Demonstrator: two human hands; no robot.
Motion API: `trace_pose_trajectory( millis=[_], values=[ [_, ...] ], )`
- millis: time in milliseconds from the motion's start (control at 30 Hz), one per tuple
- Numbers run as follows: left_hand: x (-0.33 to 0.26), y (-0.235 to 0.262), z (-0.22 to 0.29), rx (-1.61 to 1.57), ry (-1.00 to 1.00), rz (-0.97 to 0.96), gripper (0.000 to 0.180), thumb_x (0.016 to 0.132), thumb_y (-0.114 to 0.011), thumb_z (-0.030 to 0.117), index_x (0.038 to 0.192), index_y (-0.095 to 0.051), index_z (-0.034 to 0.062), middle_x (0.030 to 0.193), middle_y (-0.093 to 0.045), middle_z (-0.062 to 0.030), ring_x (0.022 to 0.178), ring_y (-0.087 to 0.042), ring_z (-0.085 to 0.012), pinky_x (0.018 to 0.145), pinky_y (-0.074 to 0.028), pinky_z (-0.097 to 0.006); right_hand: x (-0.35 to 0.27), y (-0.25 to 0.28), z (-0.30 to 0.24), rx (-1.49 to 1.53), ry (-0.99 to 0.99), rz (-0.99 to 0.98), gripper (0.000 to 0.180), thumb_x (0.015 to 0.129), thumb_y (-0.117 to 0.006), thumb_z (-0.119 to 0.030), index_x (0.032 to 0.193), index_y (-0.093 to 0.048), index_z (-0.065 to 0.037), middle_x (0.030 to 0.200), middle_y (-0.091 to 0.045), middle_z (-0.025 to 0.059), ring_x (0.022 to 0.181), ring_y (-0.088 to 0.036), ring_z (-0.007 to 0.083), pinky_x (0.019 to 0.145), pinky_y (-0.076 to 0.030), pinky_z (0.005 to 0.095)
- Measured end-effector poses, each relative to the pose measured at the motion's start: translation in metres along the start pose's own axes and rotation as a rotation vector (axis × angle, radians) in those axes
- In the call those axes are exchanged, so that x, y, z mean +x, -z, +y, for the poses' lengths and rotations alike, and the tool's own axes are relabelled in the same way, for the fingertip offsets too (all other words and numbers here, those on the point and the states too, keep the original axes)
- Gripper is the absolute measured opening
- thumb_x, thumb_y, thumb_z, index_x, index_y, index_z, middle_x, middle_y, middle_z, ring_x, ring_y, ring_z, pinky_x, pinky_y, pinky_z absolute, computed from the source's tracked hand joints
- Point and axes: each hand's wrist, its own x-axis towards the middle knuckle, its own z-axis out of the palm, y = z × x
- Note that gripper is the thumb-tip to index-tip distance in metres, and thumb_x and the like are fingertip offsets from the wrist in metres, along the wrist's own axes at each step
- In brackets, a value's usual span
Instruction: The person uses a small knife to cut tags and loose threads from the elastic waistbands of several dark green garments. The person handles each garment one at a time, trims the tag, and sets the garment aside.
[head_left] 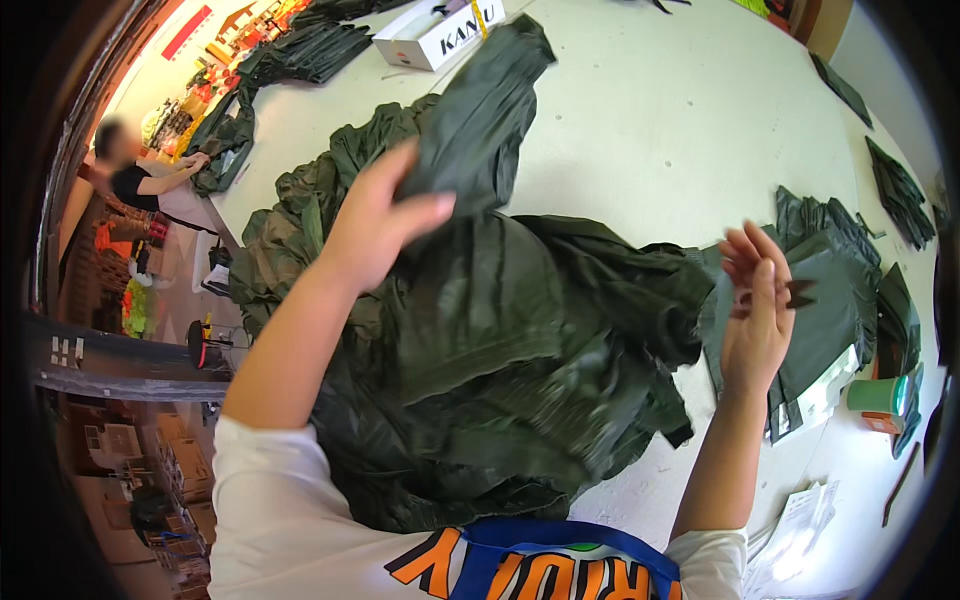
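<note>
A large heap of dark green garments [480, 310] of thin, crinkled fabric spreads in front of me over the white table. My left hand [375, 225] grips a dark green sleeve [480, 120], its thumb on the near side and its fingers partly hidden by the cloth. The sleeve stretches up and away from me and is slightly blurred. To the right of the heap, my right hand [757, 310] is raised with curled fingers. Dark pointed blades [801, 293] stick out of it, like thread snips; their handle is hidden in the palm.
Folded dark green garments [825, 270] lie at the right, near a green round container [877, 394] and white papers [795, 530]. A white box [435, 38] and another dark pile [305, 50] sit at the far side. A person [140, 175] handles dark cloth at the left.
</note>
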Motion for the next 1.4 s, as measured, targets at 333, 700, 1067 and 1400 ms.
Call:
trace_pose_trajectory(
  millis=[333,700,1067,1400],
  values=[
    [-0.175,0.011,0.013,0.389,-0.156,-0.365,0.026,0.072,-0.058,-0.002,0.097,-0.055,0.0021,0.1,-0.061,-0.0106,0.086,-0.06,-0.0217,0.074,-0.048,-0.033,-0.082,-0.136,-0.074,-0.092,-0.396,-0.658,0.059,0.079,-0.074,-0.017,0.126,-0.045,0.005,0.107,-0.061,0.0113,0.074,-0.053,0.0033,0.069,-0.042,0.0187],
    [-0.157,0.017,0.077,0.664,-0.76,0.372,0.057,0.071,-0.061,-0.001,0.126,-0.047,0.0062,0.121,-0.055,-0.0089,0.115,-0.05,-0.0281,0.095,-0.04,-0.039,-0.15,-0.139,-0.065,-0.227,-0.226,-0.695,0.016,0.081,-0.064,-0.006,0.079,-0.049,0.001,0.066,-0.04,0.0015,0.06,-0.039,0.0097,0.053,-0.034,0.0256],
    [-0.119,0.009,0.108,1.113,-0.904,-0.463,0.008,0.066,-0.066,0.011,0.073,-0.063,0.0098,0.102,-0.057,0.0002,0.118,-0.044,-0.02,0.11,-0.02,-0.048,-0.15,-0.063,-0.115,-0.271,0.151,-0.713,0.013,0.068,-0.053,-0.001,0.078,-0.06,0.003,0.065,-0.045,0.0084,0.059,-0.043,0.0198,0.053,-0.033,0.0316],
    [-0.148,-0.024,0.051,-0.461,0.263,-0.627,0.021,0.077,-0.067,0.007,0.07,-0.048,0.0075,0.076,-0.058,0.0001,0.066,-0.052,-0.0057,0.06,-0.042,-0.022,-0.121,-0.047,-0.1,-0.165,-0.487,-0.588,0.023,0.081,-0.057,-0.008,0.1,-0.056,0.003,0.081,-0.055,0.0016,0.073,-0.048,0.0058,0.066,-0.038,0.0198]
  ],
)
